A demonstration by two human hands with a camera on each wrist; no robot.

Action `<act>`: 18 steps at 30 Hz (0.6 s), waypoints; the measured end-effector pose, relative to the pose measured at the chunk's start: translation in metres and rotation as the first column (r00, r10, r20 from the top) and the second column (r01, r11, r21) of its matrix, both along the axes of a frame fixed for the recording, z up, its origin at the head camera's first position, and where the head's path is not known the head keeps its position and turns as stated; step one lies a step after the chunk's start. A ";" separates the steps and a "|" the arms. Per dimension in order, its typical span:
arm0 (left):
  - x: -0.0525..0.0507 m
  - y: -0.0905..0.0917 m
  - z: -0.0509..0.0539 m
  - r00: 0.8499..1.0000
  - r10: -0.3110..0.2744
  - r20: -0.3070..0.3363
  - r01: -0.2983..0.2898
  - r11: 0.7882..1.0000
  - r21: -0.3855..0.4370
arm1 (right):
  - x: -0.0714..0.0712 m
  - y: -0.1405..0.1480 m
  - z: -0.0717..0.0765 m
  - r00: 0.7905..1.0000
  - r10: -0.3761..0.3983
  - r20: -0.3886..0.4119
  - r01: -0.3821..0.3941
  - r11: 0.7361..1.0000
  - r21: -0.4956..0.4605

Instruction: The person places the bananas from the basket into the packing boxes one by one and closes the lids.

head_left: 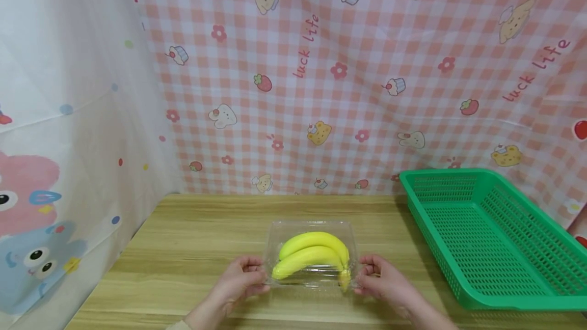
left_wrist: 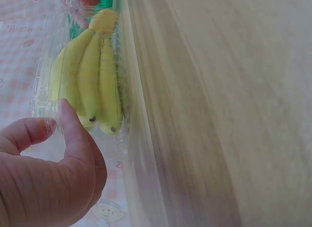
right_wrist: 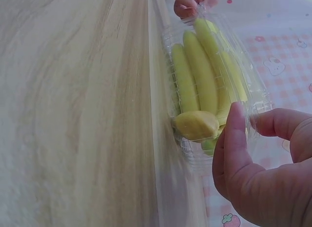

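A clear plastic clamshell box [head_left: 312,225] with a bunch of yellow bananas [head_left: 316,253] inside is held between both hands, low in the middle of the head view. My left hand [head_left: 240,281] pinches the box's left edge between thumb and fingers; the left wrist view shows the fingertips on its rim. On the opposite side, my right hand [head_left: 385,281] pinches the right edge, near the bananas' stem end [right_wrist: 197,124]. The lid seems to lie over the fruit. Whether the box touches the table or hovers just above it I cannot tell.
A green plastic basket [head_left: 486,248] with slotted walls stands on the right side of the wooden table [head_left: 183,238]. Behind the table hangs a pink checked cloth [head_left: 293,95], and a white patterned cloth [head_left: 82,116] hangs at the left.
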State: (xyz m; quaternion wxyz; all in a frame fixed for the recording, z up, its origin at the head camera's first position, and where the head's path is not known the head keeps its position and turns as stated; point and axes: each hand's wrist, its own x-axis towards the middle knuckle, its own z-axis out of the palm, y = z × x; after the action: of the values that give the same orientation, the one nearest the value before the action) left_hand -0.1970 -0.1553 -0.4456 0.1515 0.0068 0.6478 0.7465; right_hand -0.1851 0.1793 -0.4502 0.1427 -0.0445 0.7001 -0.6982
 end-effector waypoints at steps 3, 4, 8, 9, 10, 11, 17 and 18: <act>0.000 0.001 0.000 1.000 0.004 0.002 -0.004 1.000 -0.002 | 0.000 0.000 -0.001 1.000 -0.003 -0.007 0.003 1.000 0.004; 0.000 0.001 0.000 1.000 0.005 0.003 -0.005 1.000 -0.001 | 0.000 0.000 -0.001 1.000 -0.004 -0.011 0.004 1.000 0.006; 0.001 0.002 0.001 1.000 0.012 0.006 -0.012 1.000 -0.005 | 0.000 0.000 -0.001 1.000 -0.013 -0.024 0.014 1.000 0.020; 0.001 0.002 0.001 1.000 0.015 0.005 -0.015 1.000 -0.006 | 0.000 -0.001 -0.001 1.000 -0.016 -0.023 0.016 1.000 0.024; 0.001 0.002 0.001 1.000 0.018 0.005 -0.018 1.000 -0.009 | 0.000 -0.001 -0.001 1.000 -0.018 -0.022 0.019 1.000 0.025; 0.001 0.002 0.001 1.000 0.021 0.005 -0.021 1.000 -0.011 | 0.001 -0.001 -0.001 1.000 -0.021 -0.019 0.021 0.999 0.027; 0.001 0.002 0.000 1.000 0.026 0.003 -0.026 0.999 -0.024 | 0.000 -0.001 0.000 0.999 -0.023 -0.024 0.024 0.999 0.040; 0.001 0.002 0.000 1.000 0.025 0.003 -0.025 0.999 -0.027 | 0.001 -0.001 0.000 0.999 -0.024 -0.028 0.026 0.999 0.047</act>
State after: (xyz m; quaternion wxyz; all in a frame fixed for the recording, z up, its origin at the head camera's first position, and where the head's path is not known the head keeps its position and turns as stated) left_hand -0.1962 -0.1534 -0.4455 0.1431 -0.0046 0.6575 0.7397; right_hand -0.1845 0.1780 -0.4504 0.1253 -0.0420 0.7188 -0.6825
